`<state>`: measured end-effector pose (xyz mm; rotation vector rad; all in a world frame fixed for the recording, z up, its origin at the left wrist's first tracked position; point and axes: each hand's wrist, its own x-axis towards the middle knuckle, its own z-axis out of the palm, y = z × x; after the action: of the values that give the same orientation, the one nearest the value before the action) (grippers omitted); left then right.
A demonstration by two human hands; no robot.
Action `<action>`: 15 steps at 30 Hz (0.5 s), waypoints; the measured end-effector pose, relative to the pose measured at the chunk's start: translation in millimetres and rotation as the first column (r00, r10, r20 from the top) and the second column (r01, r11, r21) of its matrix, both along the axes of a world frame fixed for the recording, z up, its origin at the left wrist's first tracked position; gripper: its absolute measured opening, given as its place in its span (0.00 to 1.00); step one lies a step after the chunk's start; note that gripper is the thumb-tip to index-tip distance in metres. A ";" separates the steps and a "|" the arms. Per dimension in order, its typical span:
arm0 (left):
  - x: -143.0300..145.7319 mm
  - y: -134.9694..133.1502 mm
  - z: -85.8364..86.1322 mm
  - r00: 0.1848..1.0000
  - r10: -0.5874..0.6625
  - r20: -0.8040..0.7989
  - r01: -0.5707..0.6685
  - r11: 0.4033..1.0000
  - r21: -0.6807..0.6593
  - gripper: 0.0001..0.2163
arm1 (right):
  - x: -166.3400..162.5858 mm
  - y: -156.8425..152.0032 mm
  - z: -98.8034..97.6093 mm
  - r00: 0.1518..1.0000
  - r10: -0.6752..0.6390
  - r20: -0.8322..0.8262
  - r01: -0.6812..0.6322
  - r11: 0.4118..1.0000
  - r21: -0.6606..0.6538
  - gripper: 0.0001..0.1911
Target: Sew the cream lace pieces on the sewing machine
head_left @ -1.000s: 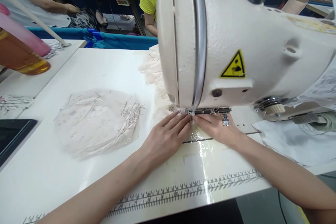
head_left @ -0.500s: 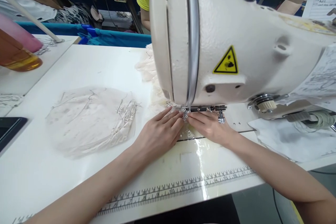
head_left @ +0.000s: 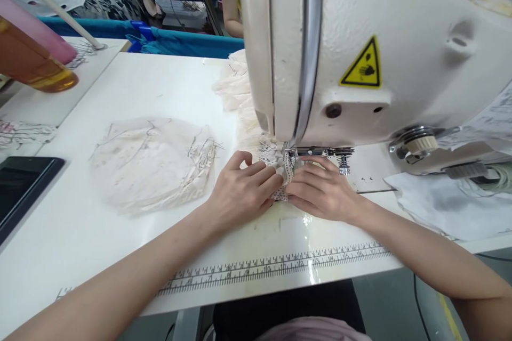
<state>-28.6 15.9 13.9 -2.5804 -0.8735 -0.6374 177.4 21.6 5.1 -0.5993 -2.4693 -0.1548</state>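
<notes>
Beneath the sewing machine (head_left: pixel 276 53), a strip of pale lace (head_left: pixel 288 168) runs toward me from the needle area. My left hand (head_left: pixel 244 186) is at its left edge, fingers curled and closed on the lace. On the other side my right hand (head_left: pixel 324 189) pinches the lace's right edge, close under the metal attachment (head_left: pixel 320 152). The fingertips of both hands are partly hidden against the lace. Behind the needle area, the rest of the pale sheer fabric (head_left: pixel 236 82) lies bunched, partly covered by the machine head.
Another sheer piece (head_left: pixel 156 165) with loose threads lies left of my hands. A dark phone (head_left: pixel 28 186) and an amber bottle (head_left: pixel 38 61) are further left. White cloth (head_left: pixel 448 205) lies to the right. A printed ruler (head_left: pixel 260 269) runs along the front edge. Other people sit beyond.
My left fingers have gone from flat to curled, and more lace shows between my hands, pulled toward me. The camera view has shifted, bringing the machine head closer.
</notes>
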 end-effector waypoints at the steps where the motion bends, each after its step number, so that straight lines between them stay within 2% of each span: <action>1: 0.5 -0.1 -0.1 1.000 0.000 0.001 0.000 1.000 0.010 0.07 | -1.0 0.1 0.6 1.000 0.017 -0.004 -0.017 1.000 0.015 0.04; 5: 2.0 -1.0 1.0 1.000 0.000 -0.010 0.000 1.000 0.031 0.09 | -3.6 -0.4 -0.6 0.997 0.077 -0.011 -0.076 0.994 0.084 0.05; 8: 1.3 -1.1 0.1 0.999 -0.025 -0.025 0.025 0.999 -0.037 0.07 | -1.9 -1.1 -2.8 0.997 0.083 -0.007 -0.082 0.993 0.090 0.06; 11: -0.7 -0.3 -4.7 0.997 -0.057 -0.046 0.049 0.988 -0.147 0.17 | 0.6 -1.2 -3.5 0.993 0.118 -0.001 -0.118 0.990 0.083 0.05; 15: -5.5 1.9 -11.9 0.993 -0.057 -0.100 0.033 0.974 -0.223 0.22 | -0.4 -0.9 -2.8 0.991 0.136 -0.006 -0.136 0.988 0.079 0.04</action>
<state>-34.0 17.8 2.1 -2.8098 -0.8981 -0.4312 177.0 20.7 2.3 -0.3958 -2.4708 -0.1927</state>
